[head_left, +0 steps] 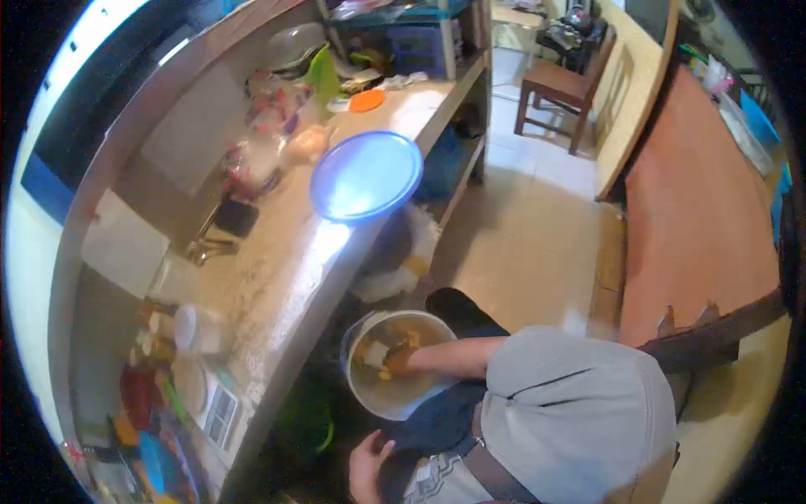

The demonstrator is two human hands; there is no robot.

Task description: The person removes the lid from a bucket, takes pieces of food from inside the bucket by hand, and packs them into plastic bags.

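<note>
A whitish round bucket (354,385) stands on the floor beside the counter. My right arm reaches down into it, and my right hand (401,361) is inside among small yellowish pieces. A pale lump (374,353) lies by the fingertips; its kind is unclear. The fingers of this hand are dark and partly hidden, so their grip does not show. Lower down, my left hand (368,466) is beside my dark-clothed leg, thumb and fingers apart, holding nothing visible.
Along the left runs a counter (277,286) with a blue round lid (367,176) at its edge. It also bears an orange disc (367,101), a digital scale (220,417) and a white tub (197,328). A wooden chair (567,84) stands further back on the tiled floor.
</note>
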